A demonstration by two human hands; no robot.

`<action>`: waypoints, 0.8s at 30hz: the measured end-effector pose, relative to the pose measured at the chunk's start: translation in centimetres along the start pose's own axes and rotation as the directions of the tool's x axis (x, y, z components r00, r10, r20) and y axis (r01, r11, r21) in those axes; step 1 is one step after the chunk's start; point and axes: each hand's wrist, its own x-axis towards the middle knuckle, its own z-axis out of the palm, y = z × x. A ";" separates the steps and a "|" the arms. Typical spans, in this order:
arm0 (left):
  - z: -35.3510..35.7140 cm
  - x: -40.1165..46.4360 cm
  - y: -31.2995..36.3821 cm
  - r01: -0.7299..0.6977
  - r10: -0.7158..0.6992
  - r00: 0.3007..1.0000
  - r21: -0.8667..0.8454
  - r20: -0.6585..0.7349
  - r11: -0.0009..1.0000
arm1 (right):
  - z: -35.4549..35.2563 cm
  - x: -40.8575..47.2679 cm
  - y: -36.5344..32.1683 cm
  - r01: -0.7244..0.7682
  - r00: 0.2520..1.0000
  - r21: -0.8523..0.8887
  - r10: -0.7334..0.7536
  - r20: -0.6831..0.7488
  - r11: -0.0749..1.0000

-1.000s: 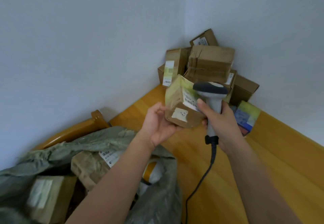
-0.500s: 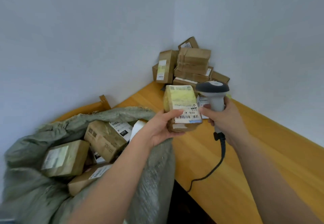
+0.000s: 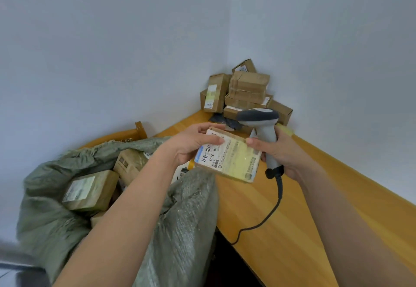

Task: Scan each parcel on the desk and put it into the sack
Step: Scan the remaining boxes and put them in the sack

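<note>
Step in hand, my read: parcel held up at frame centre, over the near tabletop edge just beside the sack mouth, label face up w/ barcode end toward my left hand. Left hand grips the parcel's left end, thumb across the label, fingers curled over the far edge. Right hand is wrapped round the scanner handle, w/ one fingertip also resting on the parcel's right top corner. Scanner head points left, over the parcel rather than at the barcode; can't tell if a read has registered.

Next move, judged: if not read, tilt scanner nose down onto the barcode, shift thumb off the label. Then swing the parcel left and down into the sack.

Around: sack sits lower left, open, several boxes already inside. Pile of parcels in the corner, upper centre, so plenty left to do. Scanner cable trails across the tabletop to its edge.

In the way: sack's near rim stands up between parcel and opening, needs clearing. Cable could snag on the tabletop edge.
</note>
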 end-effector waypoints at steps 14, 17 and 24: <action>9.0 6.4 -7.1 -0.131 -0.104 0.887 -0.462 -0.450 0.877 | -5.4 1.1 5.1 -0.052 0.989 0.307 0.091 -0.114 0.950; 11.1 8.5 -9.6 -0.111 -0.153 0.884 -0.516 -0.442 0.849 | -7.6 1.2 7.7 -0.138 0.974 0.284 0.182 -0.134 0.949; 14.3 13.8 -17.7 0.148 -0.331 0.848 -0.415 -0.415 0.898 | -10.5 -0.1 18.1 -0.380 0.876 0.340 0.453 -0.165 0.860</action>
